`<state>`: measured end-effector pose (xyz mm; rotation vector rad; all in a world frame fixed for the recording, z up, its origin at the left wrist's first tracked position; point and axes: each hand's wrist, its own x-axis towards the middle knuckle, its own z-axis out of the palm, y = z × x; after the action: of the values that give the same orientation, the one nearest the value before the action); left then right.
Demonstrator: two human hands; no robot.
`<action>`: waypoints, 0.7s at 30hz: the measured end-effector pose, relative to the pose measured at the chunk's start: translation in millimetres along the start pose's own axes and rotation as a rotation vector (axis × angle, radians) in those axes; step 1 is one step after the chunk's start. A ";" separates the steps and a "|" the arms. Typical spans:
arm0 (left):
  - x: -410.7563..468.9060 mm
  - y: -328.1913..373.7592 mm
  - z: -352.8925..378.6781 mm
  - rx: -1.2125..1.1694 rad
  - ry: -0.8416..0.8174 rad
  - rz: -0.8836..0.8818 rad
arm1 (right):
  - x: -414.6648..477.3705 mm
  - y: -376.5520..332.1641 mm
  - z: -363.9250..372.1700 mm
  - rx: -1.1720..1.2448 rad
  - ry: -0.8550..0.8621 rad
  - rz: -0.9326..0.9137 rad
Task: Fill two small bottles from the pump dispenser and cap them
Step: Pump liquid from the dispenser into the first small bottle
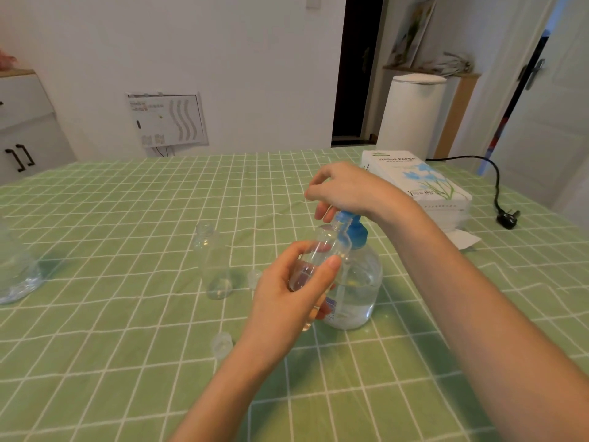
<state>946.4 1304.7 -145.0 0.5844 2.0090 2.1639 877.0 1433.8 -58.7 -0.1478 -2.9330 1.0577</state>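
A clear pump dispenser with a blue pump head stands mid-table, partly filled with clear liquid. My right hand rests on top of the pump head, fingers curled down over it. My left hand grips a small clear bottle tilted with its open mouth up against the blue spout. A second small clear bottle stands upright and uncapped to the left. Two clear caps lie on the cloth: one just left of my left hand, another nearer me.
A green checked cloth covers the table. A white tissue paper pack lies at the far right, with a black cable and plug beyond it. A large clear bottle sits at the left edge.
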 end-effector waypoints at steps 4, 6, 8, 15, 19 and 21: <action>-1.6 -1.2 -0.4 0.010 -0.007 0.006 | 1.2 3.7 4.2 0.009 -0.029 0.005; -2.9 -2.2 -0.6 0.004 -0.013 0.001 | 0.6 6.2 6.8 -0.004 -0.045 0.022; -3.9 -3.4 -0.4 -0.001 -0.020 0.000 | 0.2 7.9 8.6 -0.009 -0.063 0.037; -3.1 -2.9 0.0 0.011 -0.010 0.000 | -2.0 6.5 6.8 0.023 -0.094 0.038; -0.1 -0.2 1.2 -0.013 -0.004 -0.004 | 1.5 1.7 -0.7 0.003 -0.045 0.012; -0.3 0.6 1.1 -0.016 -0.011 -0.005 | 1.7 0.2 -0.7 0.015 -0.060 0.018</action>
<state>947.2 1305.5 -144.4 0.5880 1.9836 2.1671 875.4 1434.5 -58.3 -0.1444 -2.9818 1.1050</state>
